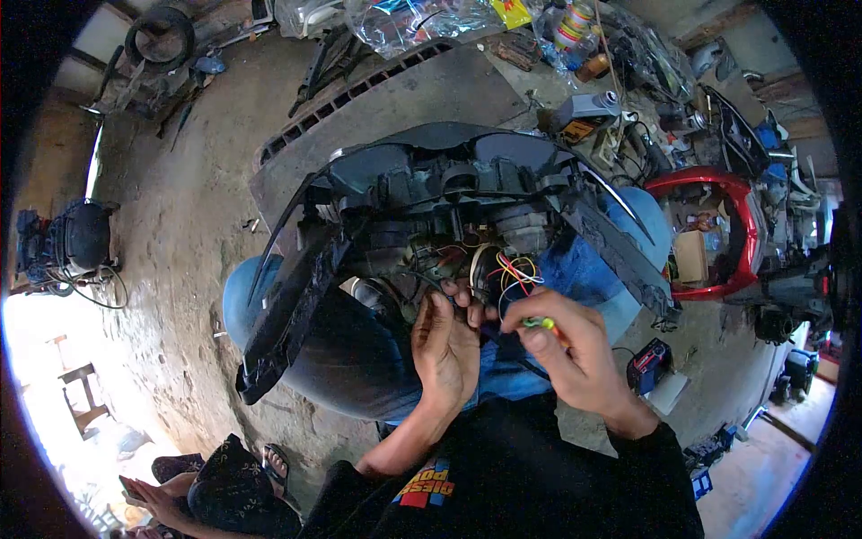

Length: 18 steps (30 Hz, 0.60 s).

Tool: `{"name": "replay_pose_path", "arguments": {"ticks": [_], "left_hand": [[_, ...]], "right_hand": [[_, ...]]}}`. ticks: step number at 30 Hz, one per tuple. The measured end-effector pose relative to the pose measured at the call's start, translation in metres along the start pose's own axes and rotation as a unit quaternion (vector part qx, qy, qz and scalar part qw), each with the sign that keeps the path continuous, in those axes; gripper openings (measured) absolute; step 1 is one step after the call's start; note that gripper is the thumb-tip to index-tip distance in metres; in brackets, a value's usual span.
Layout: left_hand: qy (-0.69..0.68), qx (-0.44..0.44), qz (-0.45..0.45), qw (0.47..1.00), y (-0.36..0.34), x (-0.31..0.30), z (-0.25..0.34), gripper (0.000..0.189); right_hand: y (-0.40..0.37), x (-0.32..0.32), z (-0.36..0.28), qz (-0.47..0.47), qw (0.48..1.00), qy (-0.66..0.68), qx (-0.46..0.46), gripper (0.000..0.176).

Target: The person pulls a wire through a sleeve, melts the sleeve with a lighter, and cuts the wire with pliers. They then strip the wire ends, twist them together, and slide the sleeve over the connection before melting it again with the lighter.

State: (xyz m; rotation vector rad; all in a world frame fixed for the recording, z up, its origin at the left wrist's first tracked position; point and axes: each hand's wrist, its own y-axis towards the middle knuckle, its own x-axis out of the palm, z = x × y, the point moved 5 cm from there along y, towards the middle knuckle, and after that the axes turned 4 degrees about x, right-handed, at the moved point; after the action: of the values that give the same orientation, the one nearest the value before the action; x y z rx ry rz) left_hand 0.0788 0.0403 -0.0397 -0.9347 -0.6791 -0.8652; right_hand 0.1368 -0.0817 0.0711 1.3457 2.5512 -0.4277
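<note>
A black motorcycle headlight assembly [458, 184] rests across my lap, its back side toward me. Thin red, yellow and white wires [518, 269] stick out beside a round black socket [486, 268]. My left hand [446, 337] is closed at the back of the assembly, fingertips pinched around a dark wire [420, 278]. Close to it on the right, my right hand [567, 346] is closed around a small green, yellow and red object [546, 325], mostly hidden by the fingers. The fingertips of both hands are near each other, below the socket.
On the right stand a red fairing [750, 234] and a grey bottle [588, 106]. A metal plate [386, 117] lies on the concrete floor ahead. An air compressor [85, 235] is at far left. Another person's hand [153, 499] holds a phone at lower left.
</note>
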Motion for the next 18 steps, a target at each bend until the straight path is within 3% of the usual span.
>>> {"name": "replay_pose_path", "arguments": {"ticks": [3,6,9,12,16,18], "left_hand": [[0.020,-0.015,0.017,1.000,-0.005,-0.003,0.003,0.024],[0.010,-0.031,0.018,0.999,-0.009,0.004,0.006,0.026],[-0.008,-0.067,0.046,0.997,-0.014,-0.004,0.003,0.028],[-0.006,-0.088,0.072,0.993,-0.018,-0.014,0.001,0.032],[-0.037,-0.088,0.058,0.994,-0.022,-0.004,0.009,0.032],[-0.041,-0.091,0.060,0.993,-0.024,0.000,0.013,0.031]], "right_hand": [[0.012,0.014,0.000,-0.014,0.998,0.003,-0.056,0.026],[0.019,0.026,0.000,0.019,0.996,0.090,-0.016,0.020],[0.024,0.040,0.006,0.028,0.984,0.130,0.114,0.016],[0.031,0.047,0.013,0.067,0.995,0.041,0.068,0.019],[0.044,0.055,0.027,0.019,0.972,0.128,0.196,0.018],[0.046,0.057,0.028,0.000,0.975,0.103,0.199,0.022]]}}
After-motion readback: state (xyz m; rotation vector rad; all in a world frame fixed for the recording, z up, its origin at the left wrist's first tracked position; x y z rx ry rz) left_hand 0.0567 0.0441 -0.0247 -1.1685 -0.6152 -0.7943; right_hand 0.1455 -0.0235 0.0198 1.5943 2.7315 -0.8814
